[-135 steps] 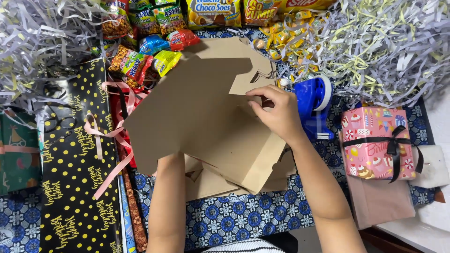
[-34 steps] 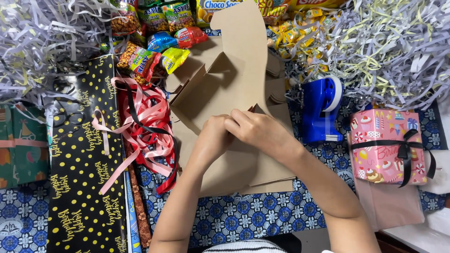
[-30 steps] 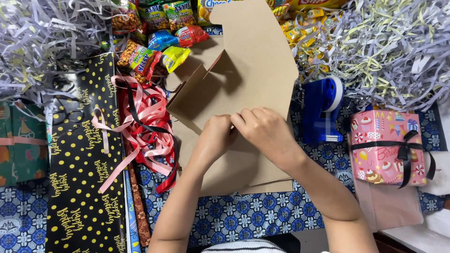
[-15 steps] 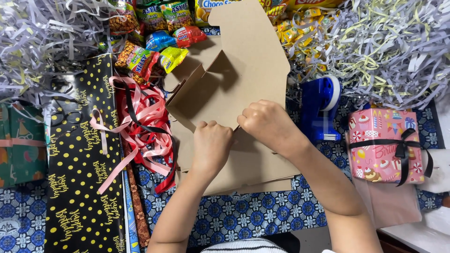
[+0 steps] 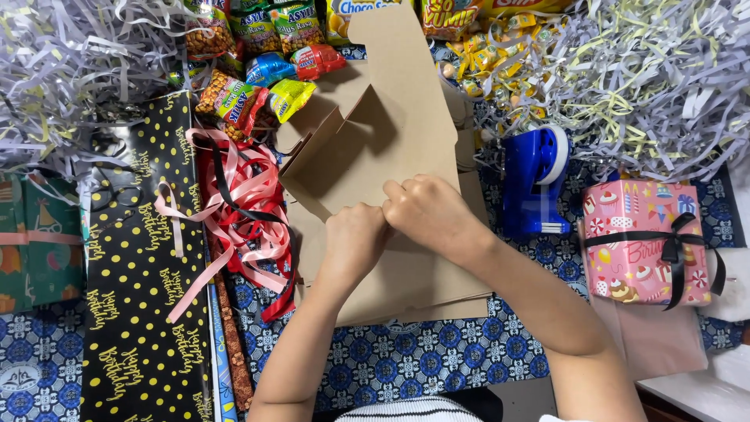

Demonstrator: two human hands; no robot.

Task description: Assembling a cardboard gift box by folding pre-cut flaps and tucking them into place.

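Note:
A flat brown cardboard box blank [image 5: 391, 133] lies partly folded in the middle of the table, one flap standing up at its left. My left hand [image 5: 353, 244] and my right hand [image 5: 432, 214] meet side by side on its lower middle, fingers curled and pressing on a fold of the cardboard. Both hands grip the cardboard edge; the fingertips are hidden.
A tangle of pink, red and black ribbon [image 5: 244, 205] lies left of the box. Black dotted wrapping paper [image 5: 141, 281] lies further left. Snack packets [image 5: 258, 70] line the back. A blue tape dispenser [image 5: 535, 181], a wrapped pink gift [image 5: 644, 242] and shredded paper [image 5: 648, 78] are on the right.
The cardboard was turned and stood more upright than several seconds ago. Over the last second my hands slid together on its lower part and pressed the fold.

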